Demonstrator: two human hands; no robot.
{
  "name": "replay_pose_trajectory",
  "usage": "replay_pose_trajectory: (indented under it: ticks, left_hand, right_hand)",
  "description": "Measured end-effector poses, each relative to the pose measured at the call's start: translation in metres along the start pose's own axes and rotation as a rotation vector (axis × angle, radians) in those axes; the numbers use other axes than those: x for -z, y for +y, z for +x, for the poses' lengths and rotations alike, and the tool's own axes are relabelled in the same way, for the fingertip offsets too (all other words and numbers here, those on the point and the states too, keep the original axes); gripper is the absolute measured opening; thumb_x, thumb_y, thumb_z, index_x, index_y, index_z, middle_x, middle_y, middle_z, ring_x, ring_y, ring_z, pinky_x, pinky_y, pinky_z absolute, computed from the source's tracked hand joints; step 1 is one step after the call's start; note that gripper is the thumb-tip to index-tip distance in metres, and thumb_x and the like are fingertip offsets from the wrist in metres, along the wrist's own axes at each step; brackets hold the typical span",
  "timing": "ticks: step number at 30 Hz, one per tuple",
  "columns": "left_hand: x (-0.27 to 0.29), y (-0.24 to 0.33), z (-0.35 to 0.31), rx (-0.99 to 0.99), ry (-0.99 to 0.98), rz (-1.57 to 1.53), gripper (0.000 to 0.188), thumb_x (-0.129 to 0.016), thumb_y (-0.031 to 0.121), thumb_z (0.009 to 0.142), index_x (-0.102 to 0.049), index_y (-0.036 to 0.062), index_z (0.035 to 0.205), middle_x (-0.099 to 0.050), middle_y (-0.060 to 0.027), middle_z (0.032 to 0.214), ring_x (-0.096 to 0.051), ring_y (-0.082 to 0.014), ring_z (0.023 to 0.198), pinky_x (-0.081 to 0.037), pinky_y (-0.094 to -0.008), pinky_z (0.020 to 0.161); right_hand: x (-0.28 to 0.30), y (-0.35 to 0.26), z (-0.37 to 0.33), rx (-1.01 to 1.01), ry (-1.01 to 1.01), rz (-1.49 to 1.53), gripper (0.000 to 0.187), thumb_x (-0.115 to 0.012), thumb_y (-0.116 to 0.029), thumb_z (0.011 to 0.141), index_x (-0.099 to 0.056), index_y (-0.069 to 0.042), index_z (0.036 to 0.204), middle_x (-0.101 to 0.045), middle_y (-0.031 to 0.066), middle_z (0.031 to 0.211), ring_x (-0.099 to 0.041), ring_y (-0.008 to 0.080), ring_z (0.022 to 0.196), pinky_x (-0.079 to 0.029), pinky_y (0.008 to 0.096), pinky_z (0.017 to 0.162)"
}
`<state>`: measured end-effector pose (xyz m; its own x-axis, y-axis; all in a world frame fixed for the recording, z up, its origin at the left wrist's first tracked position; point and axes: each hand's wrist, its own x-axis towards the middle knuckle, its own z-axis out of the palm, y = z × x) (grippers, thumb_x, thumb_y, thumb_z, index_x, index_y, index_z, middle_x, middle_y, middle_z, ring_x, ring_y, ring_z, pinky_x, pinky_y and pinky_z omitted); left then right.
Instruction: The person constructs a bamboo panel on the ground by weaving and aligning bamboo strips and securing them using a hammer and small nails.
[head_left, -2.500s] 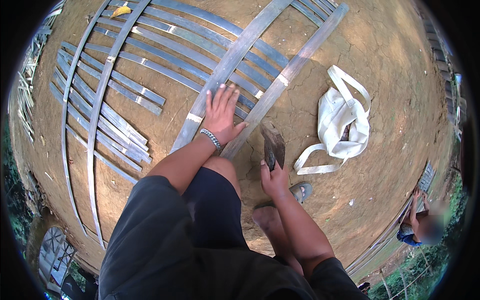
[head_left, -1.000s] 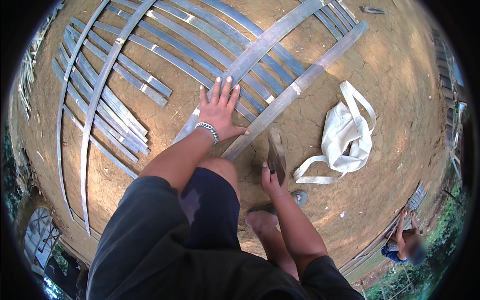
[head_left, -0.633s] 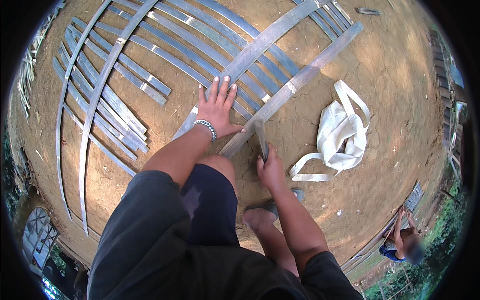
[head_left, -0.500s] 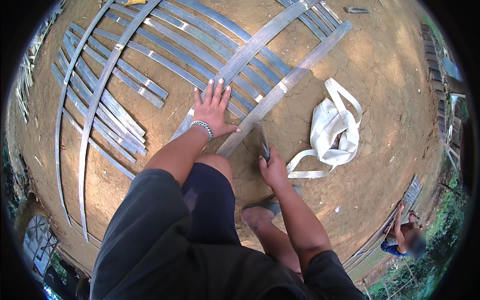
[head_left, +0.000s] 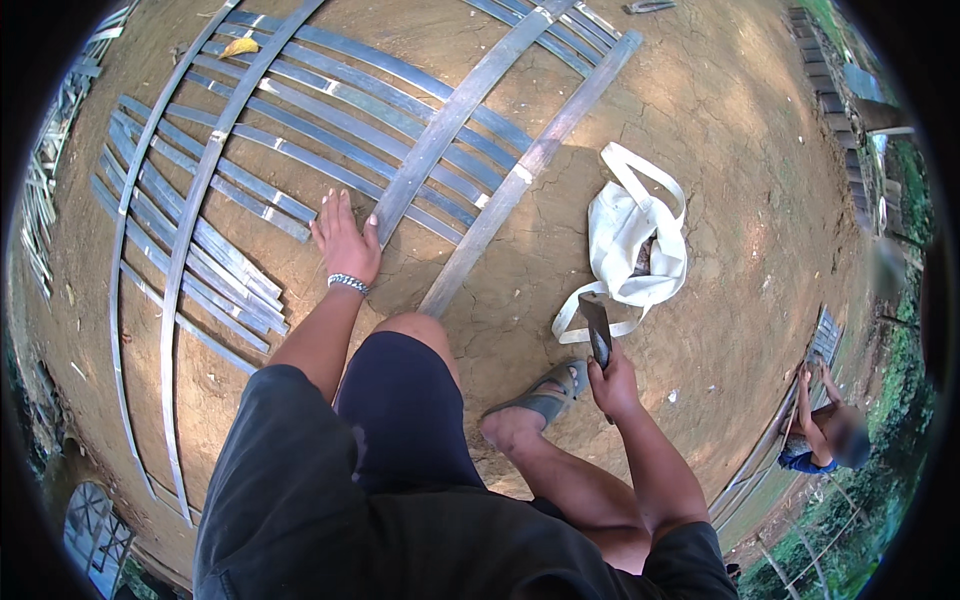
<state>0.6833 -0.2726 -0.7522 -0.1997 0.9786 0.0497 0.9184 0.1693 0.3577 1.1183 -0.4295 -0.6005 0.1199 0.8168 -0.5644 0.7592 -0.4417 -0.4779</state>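
My left hand point(head_left: 350, 247), with a chain bracelet at the wrist, is open with its fingers stretched out. Its thumb is at the near end of a wide bamboo slat point(head_left: 440, 135), which lies across several narrower slats point(head_left: 335, 92); whether it touches the slat I cannot tell. My right hand point(head_left: 614, 385) is closed round the handle of a broad, dark-bladed knife point(head_left: 597, 325), blade pointing away from me. The knife is held apart from the slats, in front of a white cloth bag point(head_left: 615, 235). Another wide slat point(head_left: 530, 170) lies between my two hands and runs to the far right.
Two long bent slats point(head_left: 190, 215) cross more loose slats point(head_left: 225, 255) at the left. A yellow leaf point(head_left: 238, 47) lies among them. My sandaled foot point(head_left: 548, 395) is near the knife. Another person point(head_left: 820, 435) crouches at the far right beside long strips.
My left hand has come off the wide slat's top and moved nearer me and left. My right hand has drawn the knife back to the right, away from the slats. The view has shifted.
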Motion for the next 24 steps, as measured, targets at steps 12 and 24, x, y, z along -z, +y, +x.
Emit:
replay_pose_trajectory:
  ticks: [12, 24]
  left_hand:
    - [-0.042, 0.281, -0.031, -0.921, -0.371, -0.731, 0.010, -0.074, 0.011, 0.086, -0.076, 0.0082, 0.096, -0.074, -0.0056, 0.099, -0.067, -0.0260, 0.100, -0.051, -0.0403, 0.088]
    - [-0.144, 0.409, -0.027, -0.896, -0.606, -0.053, 0.019, -0.057, 0.017, 0.091, -0.075, 0.0134, 0.095, -0.075, -0.0129, 0.094, -0.074, -0.0337, 0.085, -0.059, -0.0487, 0.075]
  right_hand:
    - [0.061, 0.108, -0.089, -0.333, -0.179, -0.103, 0.046, -0.062, -0.018, 0.095, -0.051, -0.008, 0.138, -0.070, 0.0250, 0.102, -0.067, 0.0451, 0.099, -0.053, 0.0514, 0.087]
    - [-0.045, 0.141, -0.164, -0.727, 0.164, 0.689, 0.046, -0.066, -0.016, 0.095, -0.052, 0.002, 0.135, -0.069, 0.0241, 0.091, -0.069, 0.0410, 0.085, -0.055, 0.0468, 0.081]
